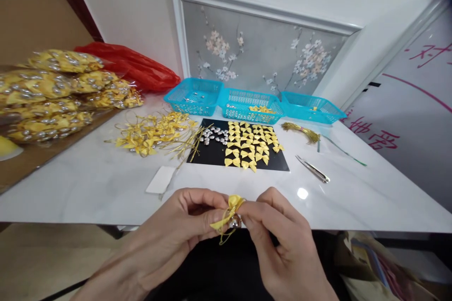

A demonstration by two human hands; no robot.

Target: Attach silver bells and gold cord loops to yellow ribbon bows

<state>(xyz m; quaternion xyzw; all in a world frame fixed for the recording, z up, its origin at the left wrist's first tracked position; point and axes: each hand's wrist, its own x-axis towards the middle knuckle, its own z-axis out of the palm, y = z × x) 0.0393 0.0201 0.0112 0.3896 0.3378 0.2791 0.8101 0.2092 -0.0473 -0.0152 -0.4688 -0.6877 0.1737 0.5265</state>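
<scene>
At the table's front edge, my left hand (197, 218) pinches a yellow ribbon bow (234, 202) from the left. A shiny silver bell (234, 221) hangs just under the bow, with a loop of thin gold cord below it. My right hand (278, 233) is closed at the bow's right side, thumb and forefinger pressed together by the cord; the exact grip is hidden. Beyond my hands lies a black mat (208, 160) with rows of yellow bows (247, 146) and a cluster of silver bells (214, 135).
Three blue baskets (252, 103) line the wall. Left are a pile of bow-and-bell pieces (151, 134), a white card (160, 179) and bagged bundles (52, 89). To the right lie tweezers (313, 169) and a bundle of gold cords (300, 131). A red bag (130, 66) sits behind.
</scene>
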